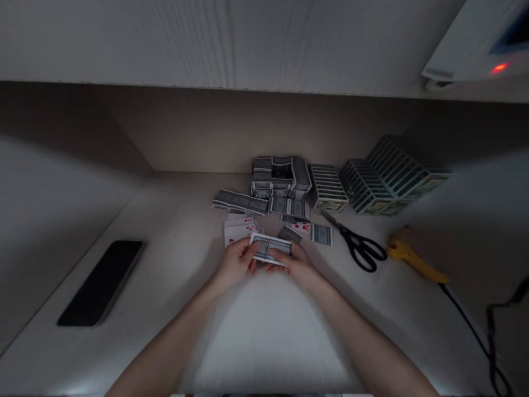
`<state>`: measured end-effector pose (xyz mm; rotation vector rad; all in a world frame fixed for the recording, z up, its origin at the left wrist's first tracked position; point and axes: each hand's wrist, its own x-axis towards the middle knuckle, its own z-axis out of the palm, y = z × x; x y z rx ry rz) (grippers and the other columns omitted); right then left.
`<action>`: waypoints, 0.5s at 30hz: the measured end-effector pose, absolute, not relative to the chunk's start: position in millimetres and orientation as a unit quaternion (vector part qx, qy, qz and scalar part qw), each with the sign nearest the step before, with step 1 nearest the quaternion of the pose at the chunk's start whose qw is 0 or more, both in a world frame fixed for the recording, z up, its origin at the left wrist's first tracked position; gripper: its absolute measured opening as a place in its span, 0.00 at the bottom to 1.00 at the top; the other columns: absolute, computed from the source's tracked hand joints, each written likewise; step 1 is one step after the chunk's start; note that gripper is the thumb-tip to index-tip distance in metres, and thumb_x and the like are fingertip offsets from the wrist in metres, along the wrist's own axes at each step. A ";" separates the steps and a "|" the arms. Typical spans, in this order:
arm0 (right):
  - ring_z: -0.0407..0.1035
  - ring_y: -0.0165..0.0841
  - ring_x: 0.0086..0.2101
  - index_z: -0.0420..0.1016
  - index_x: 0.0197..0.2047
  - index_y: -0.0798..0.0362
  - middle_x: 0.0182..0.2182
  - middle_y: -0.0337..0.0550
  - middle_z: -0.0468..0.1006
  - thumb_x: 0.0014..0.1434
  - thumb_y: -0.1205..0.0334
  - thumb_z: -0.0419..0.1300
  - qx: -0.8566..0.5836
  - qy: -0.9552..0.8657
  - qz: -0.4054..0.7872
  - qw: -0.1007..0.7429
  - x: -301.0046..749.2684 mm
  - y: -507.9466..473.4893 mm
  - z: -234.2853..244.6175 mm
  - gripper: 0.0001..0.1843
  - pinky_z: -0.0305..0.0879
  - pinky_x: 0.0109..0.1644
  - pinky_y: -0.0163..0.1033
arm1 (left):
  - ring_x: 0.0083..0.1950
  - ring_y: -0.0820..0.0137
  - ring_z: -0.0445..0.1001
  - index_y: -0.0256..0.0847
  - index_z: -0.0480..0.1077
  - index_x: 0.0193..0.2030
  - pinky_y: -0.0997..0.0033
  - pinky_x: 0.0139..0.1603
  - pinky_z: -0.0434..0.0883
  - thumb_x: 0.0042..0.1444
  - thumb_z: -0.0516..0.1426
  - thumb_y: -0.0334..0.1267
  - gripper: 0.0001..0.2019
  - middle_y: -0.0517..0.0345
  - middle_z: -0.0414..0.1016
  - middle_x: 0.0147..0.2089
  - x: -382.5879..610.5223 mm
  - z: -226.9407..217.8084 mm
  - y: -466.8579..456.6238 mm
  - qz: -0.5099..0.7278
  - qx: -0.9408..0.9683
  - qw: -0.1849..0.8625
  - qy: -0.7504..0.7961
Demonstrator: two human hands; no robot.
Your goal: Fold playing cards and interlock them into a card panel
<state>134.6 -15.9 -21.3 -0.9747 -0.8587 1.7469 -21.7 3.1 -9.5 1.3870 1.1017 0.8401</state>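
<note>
Between them, my left hand [238, 258] and my right hand [298, 262] grip a playing card [268, 248], its patterned back turned up. Both thumbs press on its face-up side, and the fingers curl beneath it. Whether it is one card or a few together I cannot tell. Just beyond lie loose face-up cards [239, 229] with red hearts. To the right are a face-down card [322, 235] and another heart card [301, 226]. Behind these, long strips of overlapped cards [240, 202] lie near a block built of cards [281, 177] with a square opening on top.
Black-handled scissors [360, 248] lie to the right, beside a yellow glue gun [415, 261] with a black cord [467, 320]. Boxed stacks of cards [390, 182] stand at the back right. A black phone [101, 284] rests at left. A shelf [231, 44] overhangs the table.
</note>
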 end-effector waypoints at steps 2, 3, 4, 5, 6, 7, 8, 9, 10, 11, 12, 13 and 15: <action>0.71 0.31 0.22 0.70 0.35 0.55 0.27 0.42 0.76 0.44 0.56 0.64 -0.394 -0.351 0.714 0.460 134.4 -15.4 -21.5 0.16 0.71 0.27 0.38 | 0.13 0.78 0.57 0.38 0.61 0.24 0.78 0.16 0.57 0.53 0.50 0.46 0.14 0.69 0.58 0.11 -22.5 -10.5 4.1 0.351 0.594 0.549 0.471; 0.70 0.30 0.21 0.70 0.35 0.55 0.27 0.42 0.76 0.44 0.56 0.64 -0.393 -0.351 0.715 0.460 134.1 -15.2 -21.6 0.16 0.70 0.27 0.38 | 0.13 0.78 0.57 0.38 0.61 0.24 0.79 0.15 0.57 0.53 0.50 0.46 0.14 0.69 0.58 0.11 -22.7 -10.8 4.5 0.351 0.596 0.546 0.473; 0.70 0.30 0.21 0.70 0.35 0.55 0.26 0.41 0.76 0.44 0.56 0.64 -0.393 -0.353 0.715 0.459 133.6 -15.1 -21.8 0.15 0.70 0.27 0.38 | 0.12 0.79 0.56 0.38 0.61 0.24 0.79 0.15 0.57 0.53 0.51 0.46 0.14 0.69 0.58 0.11 -22.6 -10.8 4.6 0.351 0.597 0.545 0.473; 0.70 0.30 0.21 0.70 0.35 0.55 0.26 0.41 0.76 0.45 0.55 0.64 -0.394 -0.353 0.713 0.460 133.0 -15.1 -21.8 0.16 0.70 0.26 0.38 | 0.12 0.79 0.56 0.38 0.61 0.24 0.79 0.15 0.57 0.52 0.51 0.46 0.14 0.69 0.58 0.10 -22.2 -10.5 4.5 0.355 0.595 0.545 0.473; 0.70 0.30 0.21 0.69 0.35 0.55 0.26 0.41 0.75 0.45 0.55 0.63 -0.396 -0.351 0.712 0.462 132.4 -15.2 -21.8 0.16 0.69 0.25 0.37 | 0.12 0.79 0.56 0.38 0.61 0.24 0.79 0.15 0.56 0.52 0.51 0.46 0.14 0.69 0.57 0.10 -21.7 -9.7 4.2 0.361 0.589 0.547 0.473; 0.69 0.30 0.20 0.69 0.36 0.55 0.26 0.41 0.75 0.46 0.53 0.62 -0.400 -0.345 0.709 0.467 131.9 -15.3 -21.6 0.17 0.68 0.23 0.37 | 0.12 0.79 0.55 0.38 0.61 0.24 0.79 0.14 0.56 0.52 0.52 0.47 0.14 0.70 0.56 0.10 -21.2 -8.6 3.8 0.371 0.577 0.551 0.476; 0.69 0.30 0.19 0.68 0.37 0.54 0.25 0.40 0.75 0.47 0.52 0.61 -0.407 -0.339 0.703 0.475 131.4 -15.5 -21.4 0.18 0.67 0.21 0.35 | 0.12 0.79 0.55 0.38 0.61 0.23 0.79 0.14 0.55 0.51 0.52 0.47 0.14 0.70 0.55 0.10 -20.9 -7.2 3.3 0.382 0.563 0.555 0.479; 0.68 0.29 0.18 0.68 0.37 0.54 0.24 0.38 0.74 0.47 0.50 0.60 -0.416 -0.333 0.694 0.485 131.1 -15.7 -20.9 0.18 0.65 0.18 0.34 | 0.11 0.79 0.54 0.38 0.61 0.23 0.79 0.13 0.55 0.50 0.53 0.47 0.14 0.71 0.54 0.10 -20.9 -5.7 3.0 0.396 0.546 0.558 0.483; 0.66 0.27 0.16 0.68 0.36 0.54 0.21 0.36 0.72 0.48 0.49 0.59 -0.425 -0.329 0.684 0.493 131.0 -15.9 -20.3 0.18 0.61 0.15 0.31 | 0.11 0.80 0.53 0.38 0.61 0.22 0.79 0.13 0.55 0.50 0.53 0.47 0.15 0.71 0.53 0.10 -21.3 -4.3 2.9 0.412 0.527 0.562 0.487; 0.63 0.25 0.14 0.68 0.34 0.54 0.19 0.34 0.70 0.48 0.50 0.59 -0.434 -0.328 0.676 0.497 131.1 -16.0 -19.6 0.17 0.57 0.13 0.29 | 0.11 0.80 0.53 0.38 0.60 0.21 0.80 0.13 0.54 0.50 0.53 0.48 0.16 0.71 0.52 0.10 -22.1 -3.2 3.2 0.428 0.509 0.566 0.487; 0.59 0.22 0.12 0.68 0.32 0.54 0.17 0.31 0.67 0.47 0.51 0.60 -0.439 -0.328 0.675 0.494 131.3 -16.0 -18.9 0.15 0.52 0.12 0.27 | 0.11 0.81 0.53 0.38 0.59 0.20 0.80 0.13 0.53 0.50 0.53 0.48 0.17 0.71 0.52 0.10 -23.2 -2.4 3.6 0.442 0.490 0.574 0.484; 0.54 0.19 0.11 0.68 0.30 0.55 0.15 0.30 0.64 0.46 0.52 0.61 -0.439 -0.328 0.680 0.487 131.4 -16.0 -18.2 0.14 0.47 0.11 0.25 | 0.11 0.81 0.53 0.38 0.58 0.20 0.80 0.13 0.53 0.50 0.52 0.49 0.17 0.70 0.53 0.11 -24.3 -2.0 4.3 0.455 0.471 0.585 0.478; 0.49 0.17 0.10 0.67 0.28 0.55 0.14 0.28 0.62 0.44 0.54 0.63 -0.426 -0.327 0.696 0.477 131.4 -15.7 -17.8 0.14 0.41 0.11 0.25 | 0.14 0.80 0.58 0.38 0.61 0.24 0.80 0.15 0.57 0.50 0.53 0.50 0.16 0.68 0.59 0.15 -25.7 -2.1 5.3 0.470 0.444 0.611 0.457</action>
